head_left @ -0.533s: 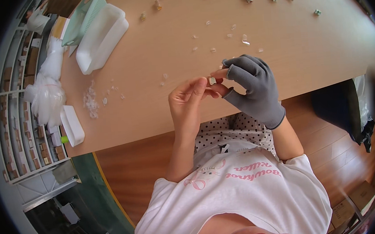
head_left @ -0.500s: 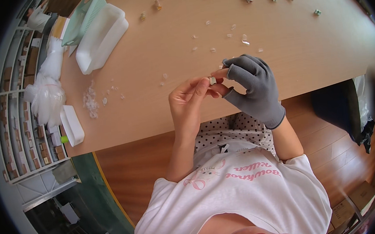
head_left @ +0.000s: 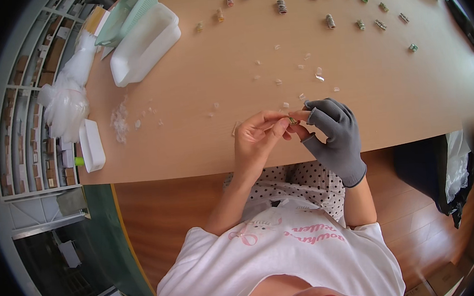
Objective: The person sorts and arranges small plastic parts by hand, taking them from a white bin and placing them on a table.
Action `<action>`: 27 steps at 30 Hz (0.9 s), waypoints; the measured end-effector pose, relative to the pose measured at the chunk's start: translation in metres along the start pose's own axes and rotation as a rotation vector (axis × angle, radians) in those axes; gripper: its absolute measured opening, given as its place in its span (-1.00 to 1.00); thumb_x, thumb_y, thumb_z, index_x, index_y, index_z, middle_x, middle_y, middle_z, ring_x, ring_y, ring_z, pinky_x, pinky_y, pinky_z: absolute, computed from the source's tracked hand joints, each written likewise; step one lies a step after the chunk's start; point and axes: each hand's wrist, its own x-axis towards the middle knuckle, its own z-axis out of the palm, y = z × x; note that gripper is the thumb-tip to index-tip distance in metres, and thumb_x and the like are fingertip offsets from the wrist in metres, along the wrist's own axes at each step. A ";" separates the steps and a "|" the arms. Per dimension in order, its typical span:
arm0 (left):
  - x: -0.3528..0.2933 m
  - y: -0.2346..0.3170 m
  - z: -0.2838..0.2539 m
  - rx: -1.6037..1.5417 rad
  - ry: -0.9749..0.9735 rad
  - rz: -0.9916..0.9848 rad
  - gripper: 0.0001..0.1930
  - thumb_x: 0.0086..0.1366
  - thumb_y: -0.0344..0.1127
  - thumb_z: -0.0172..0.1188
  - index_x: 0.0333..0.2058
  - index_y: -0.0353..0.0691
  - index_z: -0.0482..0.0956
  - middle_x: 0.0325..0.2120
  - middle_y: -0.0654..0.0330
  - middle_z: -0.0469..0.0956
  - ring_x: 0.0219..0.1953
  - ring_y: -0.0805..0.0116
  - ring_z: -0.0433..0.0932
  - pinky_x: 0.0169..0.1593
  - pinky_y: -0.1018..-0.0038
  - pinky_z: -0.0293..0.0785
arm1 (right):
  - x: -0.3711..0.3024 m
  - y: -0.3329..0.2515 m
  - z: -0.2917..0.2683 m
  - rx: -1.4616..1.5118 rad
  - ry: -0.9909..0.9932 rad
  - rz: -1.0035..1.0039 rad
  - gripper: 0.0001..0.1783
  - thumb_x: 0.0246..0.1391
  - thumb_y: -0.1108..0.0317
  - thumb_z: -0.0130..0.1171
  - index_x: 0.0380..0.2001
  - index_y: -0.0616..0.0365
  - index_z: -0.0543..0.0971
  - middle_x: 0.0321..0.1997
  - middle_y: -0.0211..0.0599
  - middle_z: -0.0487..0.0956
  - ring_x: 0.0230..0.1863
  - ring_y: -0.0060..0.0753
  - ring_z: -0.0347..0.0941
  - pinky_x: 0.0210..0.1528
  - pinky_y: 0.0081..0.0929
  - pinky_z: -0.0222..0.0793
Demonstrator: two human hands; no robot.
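Over the near edge of the wooden table [head_left: 189,107], both my hands meet at a small cylinder-like piece [head_left: 293,121], greenish and metallic, mostly covered by fingers. Bare, my left hand [head_left: 256,141] pinches it between thumb and fingers. My right hand [head_left: 335,132], in a grey glove with bare fingertips, grips its other side with thumb and forefinger. Just beyond the hands lie scattered clear plastic bits [head_left: 319,77]. Farther back stand and lie several small banded cylinders, among them a silvery one [head_left: 330,21] and a green one [head_left: 413,48].
At the far left are a long white tray [head_left: 169,33] and a pale green basket [head_left: 118,18]. A small white box [head_left: 92,145] stands by the left edge, beside clear plastic bags [head_left: 67,108]. A heap of clear scraps [head_left: 118,124] lies nearby. A dark bin [head_left: 425,164] is at right.
The head view has shifted, bringing more cylinders at the back into sight. Both hands still hold the small piece, which now shows less of its pale side.
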 end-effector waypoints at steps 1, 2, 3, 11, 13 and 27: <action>0.000 -0.001 0.000 0.010 -0.021 -0.008 -0.85 0.34 -0.44 0.20 -0.19 -0.40 0.62 -0.34 0.14 0.67 -0.33 0.44 0.61 -0.22 0.52 0.54 | -0.002 0.001 -0.001 0.004 0.001 -0.004 -0.67 -0.18 0.40 0.35 -0.23 -0.02 0.64 -0.23 -0.34 0.58 -0.23 -0.24 0.51 -0.16 -0.32 0.38; 0.001 -0.003 0.001 0.016 -0.054 -0.019 -0.85 0.34 -0.45 0.19 -0.18 -0.40 0.61 -0.33 0.14 0.66 -0.32 0.45 0.61 -0.21 0.52 0.54 | -0.004 0.004 -0.003 -0.001 0.009 -0.001 -0.67 -0.18 0.40 0.34 -0.23 -0.02 0.63 -0.23 -0.33 0.58 -0.23 -0.23 0.51 -0.17 -0.32 0.38; 0.001 -0.005 0.002 0.011 -0.068 -0.023 -0.85 0.34 -0.45 0.19 -0.18 -0.40 0.61 -0.33 0.14 0.66 -0.32 0.45 0.61 -0.21 0.52 0.54 | -0.006 0.008 -0.002 -0.013 0.015 0.006 -0.67 -0.18 0.40 0.34 -0.23 -0.02 0.63 -0.23 -0.33 0.58 -0.23 -0.23 0.51 -0.17 -0.32 0.38; -0.002 -0.019 0.010 0.004 -0.016 -0.001 -0.85 0.33 -0.50 0.18 -0.18 -0.42 0.61 -0.29 0.12 0.65 -0.27 0.40 0.62 -0.19 0.51 0.55 | -0.023 0.022 0.004 0.014 0.126 -0.027 -0.71 -0.15 0.33 0.38 -0.25 -0.05 0.63 -0.27 -0.42 0.56 -0.30 -0.31 0.49 -0.26 -0.35 0.36; -0.004 -0.025 0.015 0.016 -0.011 0.006 -0.86 0.32 -0.51 0.17 -0.18 -0.42 0.61 -0.29 0.12 0.65 -0.27 0.41 0.61 -0.18 0.51 0.55 | -0.030 0.025 0.003 -0.076 0.189 -0.047 -0.64 -0.24 0.34 0.43 -0.24 -0.06 0.68 -0.31 -0.38 0.55 -0.41 -0.35 0.47 -0.30 -0.42 0.34; 0.000 -0.036 0.038 0.229 -0.059 0.105 -0.86 0.29 -0.64 0.13 -0.20 -0.45 0.60 -0.25 0.04 0.63 -0.23 0.36 0.60 -0.08 0.47 0.55 | -0.047 0.049 -0.037 -0.152 0.199 -0.015 -0.62 -0.28 0.32 0.42 -0.25 -0.09 0.69 -0.32 -0.44 0.55 -0.40 -0.39 0.48 -0.36 -0.46 0.31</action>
